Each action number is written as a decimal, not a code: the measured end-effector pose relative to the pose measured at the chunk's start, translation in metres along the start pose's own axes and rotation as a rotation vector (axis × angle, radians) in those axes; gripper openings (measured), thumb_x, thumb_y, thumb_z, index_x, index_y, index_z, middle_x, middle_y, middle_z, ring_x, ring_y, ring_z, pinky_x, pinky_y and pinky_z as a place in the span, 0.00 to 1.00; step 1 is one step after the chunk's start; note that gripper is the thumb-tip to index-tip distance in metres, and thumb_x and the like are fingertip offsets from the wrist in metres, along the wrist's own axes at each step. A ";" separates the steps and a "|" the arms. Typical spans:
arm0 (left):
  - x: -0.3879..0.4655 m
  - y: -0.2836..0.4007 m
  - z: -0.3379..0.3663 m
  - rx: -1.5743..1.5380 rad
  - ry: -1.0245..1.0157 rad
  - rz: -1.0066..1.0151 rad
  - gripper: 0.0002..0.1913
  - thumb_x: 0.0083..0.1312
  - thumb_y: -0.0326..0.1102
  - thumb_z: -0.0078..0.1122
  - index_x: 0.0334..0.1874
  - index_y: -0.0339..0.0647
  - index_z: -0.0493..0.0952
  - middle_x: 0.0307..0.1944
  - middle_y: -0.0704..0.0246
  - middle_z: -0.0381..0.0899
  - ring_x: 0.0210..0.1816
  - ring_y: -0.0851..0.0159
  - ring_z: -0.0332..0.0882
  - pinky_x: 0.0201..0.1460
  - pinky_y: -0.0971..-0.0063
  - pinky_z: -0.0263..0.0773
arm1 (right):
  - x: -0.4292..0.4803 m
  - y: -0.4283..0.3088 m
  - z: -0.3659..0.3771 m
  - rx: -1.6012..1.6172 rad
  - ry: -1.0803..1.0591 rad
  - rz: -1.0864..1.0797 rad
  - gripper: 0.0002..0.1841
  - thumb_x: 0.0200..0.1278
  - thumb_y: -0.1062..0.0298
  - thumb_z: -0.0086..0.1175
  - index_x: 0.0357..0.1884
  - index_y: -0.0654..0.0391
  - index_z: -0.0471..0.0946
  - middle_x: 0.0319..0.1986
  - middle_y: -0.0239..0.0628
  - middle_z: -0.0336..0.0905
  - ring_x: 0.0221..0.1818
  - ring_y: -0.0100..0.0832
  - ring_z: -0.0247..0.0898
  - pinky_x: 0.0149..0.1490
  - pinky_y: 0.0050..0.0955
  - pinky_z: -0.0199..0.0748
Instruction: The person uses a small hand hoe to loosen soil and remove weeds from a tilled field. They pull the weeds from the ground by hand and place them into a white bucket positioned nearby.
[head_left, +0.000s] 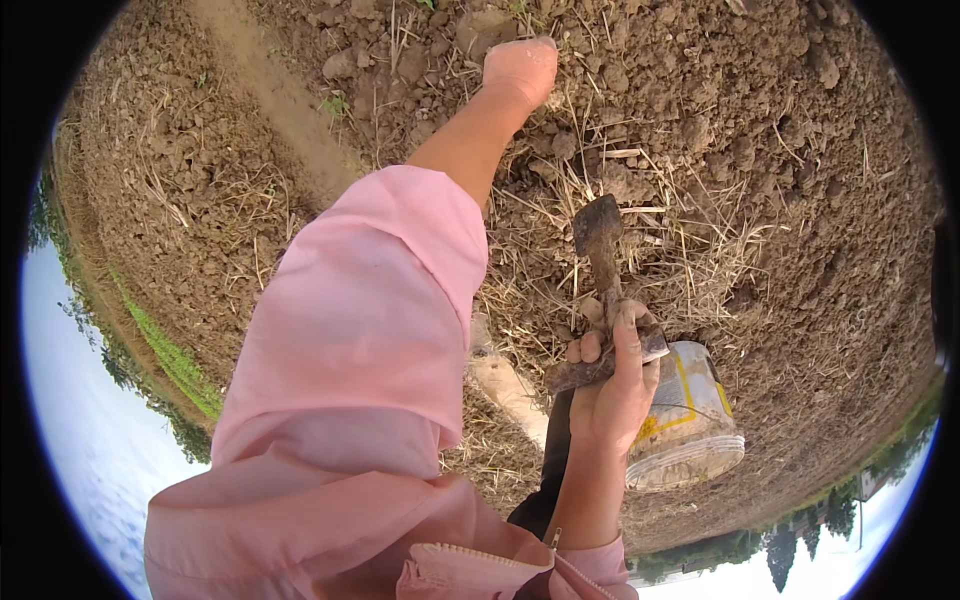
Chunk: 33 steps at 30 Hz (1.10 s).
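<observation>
My left hand (523, 66), at the end of a pink sleeve, is held low over the clods in a fist-like shape. Its fingertips are turned away, so I cannot see whether anything is in it. In my right hand (619, 397), palm up, lies a short T-shaped digging tool (604, 262) with a flat, rusty blade. The fingers and thumb wrap around its shank close to the crosspiece, and the blade points away from me, above loose straw. A white plastic bucket (671, 420) with yellow print is just beside that hand, partly hidden behind it.
Broken brown soil (810, 172) surrounds me, with dry straw (712, 247) scattered over it. A smoother strip of earth (277, 97) runs along the left. Dark clothing (553, 450) and a pale muddy shape (510, 390) show beneath my arms. Green plants (169, 345) line the field's edge.
</observation>
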<state>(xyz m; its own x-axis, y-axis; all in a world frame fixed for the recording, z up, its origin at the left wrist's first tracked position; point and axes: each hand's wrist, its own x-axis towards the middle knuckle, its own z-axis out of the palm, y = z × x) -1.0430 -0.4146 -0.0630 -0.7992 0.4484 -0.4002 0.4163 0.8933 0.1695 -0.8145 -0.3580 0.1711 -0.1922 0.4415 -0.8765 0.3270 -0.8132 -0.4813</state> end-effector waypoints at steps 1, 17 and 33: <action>-0.001 -0.003 -0.001 -0.022 0.000 -0.031 0.09 0.58 0.30 0.52 0.39 0.36 0.77 0.35 0.58 0.82 0.39 0.56 0.82 0.40 0.65 0.77 | 0.000 0.000 -0.001 0.007 -0.007 -0.003 0.09 0.63 0.67 0.54 0.42 0.57 0.72 0.34 0.42 0.78 0.23 0.22 0.62 0.29 0.24 0.67; 0.001 -0.062 -0.022 -0.153 0.116 -0.081 0.18 0.55 0.30 0.57 0.47 0.33 0.69 0.34 0.52 0.79 0.40 0.48 0.77 0.44 0.62 0.74 | 0.004 -0.001 0.005 0.055 -0.039 0.023 0.09 0.62 0.67 0.55 0.43 0.56 0.71 0.34 0.44 0.78 0.23 0.23 0.63 0.28 0.25 0.67; 0.042 -0.030 -0.048 0.330 -0.076 0.103 0.11 0.61 0.30 0.51 0.44 0.35 0.76 0.36 0.60 0.83 0.39 0.57 0.82 0.37 0.64 0.78 | 0.005 -0.004 0.003 0.041 -0.072 0.026 0.09 0.63 0.68 0.54 0.43 0.55 0.71 0.35 0.42 0.78 0.22 0.22 0.63 0.28 0.24 0.68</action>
<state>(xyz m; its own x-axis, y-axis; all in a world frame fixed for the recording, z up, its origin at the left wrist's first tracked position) -1.1100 -0.4212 -0.0423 -0.7165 0.5205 -0.4645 0.6204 0.7798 -0.0832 -0.8200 -0.3536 0.1693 -0.2503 0.3932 -0.8847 0.2949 -0.8394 -0.4565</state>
